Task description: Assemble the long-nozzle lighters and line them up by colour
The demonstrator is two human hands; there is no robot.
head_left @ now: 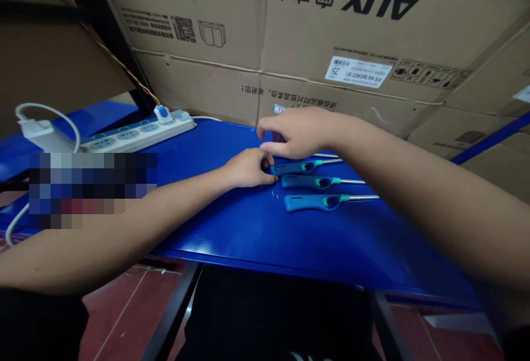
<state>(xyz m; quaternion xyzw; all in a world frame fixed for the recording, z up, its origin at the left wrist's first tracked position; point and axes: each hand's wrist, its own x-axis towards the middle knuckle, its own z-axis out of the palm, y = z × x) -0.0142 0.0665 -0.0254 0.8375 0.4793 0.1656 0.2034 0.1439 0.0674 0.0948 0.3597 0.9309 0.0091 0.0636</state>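
Observation:
Several blue long-necked lighters (310, 202) with teal collars and metal barrels lie roughly parallel on the blue tabletop (232, 223), barrels toward the right. My left hand (248, 168) is curled at the handle end of one lighter (293, 168), thumb and fingers on either side of its butt. Just beyond, my right hand (306, 132) arches over the row, its thumb and forefinger bent and apart. Metal barrels (327, 155) show beneath my right hand, which hides their handles. A middle lighter (306, 181) lies nearer me.
A white power strip (141, 136) with a plug (163, 113) and a white adapter (47, 137) lies at the left. A large cardboard box panel (199, 82) stands along the back edge. Two tiny pale slivers (275, 195) lie near the handles. Part of the left side is pixelated.

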